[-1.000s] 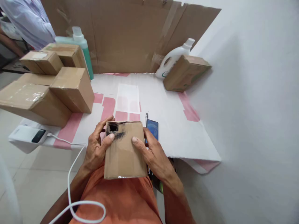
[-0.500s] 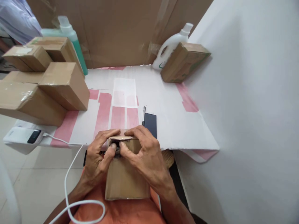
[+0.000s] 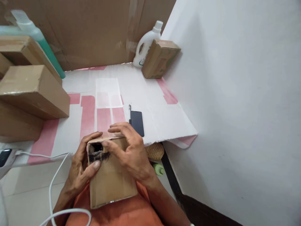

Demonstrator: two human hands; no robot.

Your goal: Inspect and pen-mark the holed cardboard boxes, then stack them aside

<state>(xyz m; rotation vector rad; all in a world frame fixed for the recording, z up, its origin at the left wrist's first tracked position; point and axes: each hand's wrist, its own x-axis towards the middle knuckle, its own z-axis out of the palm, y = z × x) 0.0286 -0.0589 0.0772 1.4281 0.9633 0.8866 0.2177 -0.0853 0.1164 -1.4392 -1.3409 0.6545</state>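
Observation:
A small brown cardboard box (image 3: 113,182) rests on my lap, tilted toward me. Near its upper left corner is a ragged hole (image 3: 97,147) with a dark inside and torn black-marked edges. My left hand (image 3: 81,164) grips the box's left side, its thumb on the front face just below the hole. The thumb of my right hand (image 3: 131,150) lies at the hole's right edge, while its fingers arch over the box's top edge. What lies inside the hole is too dark to make out.
Ahead, the white-and-pink table (image 3: 164,122) carries a phone (image 3: 137,123), a pen (image 3: 129,113), a white jug (image 3: 145,44) and another carton (image 3: 161,59). Stacked cartons (image 3: 35,91) and a green bottle (image 3: 47,47) stand left. A white cable (image 3: 50,188) loops beside my left arm. A wall (image 3: 235,110) rises right.
My left thumb has moved out of the hole to below it, and my right fingers have shifted up. More of the torn hole shows. The view has turned right.

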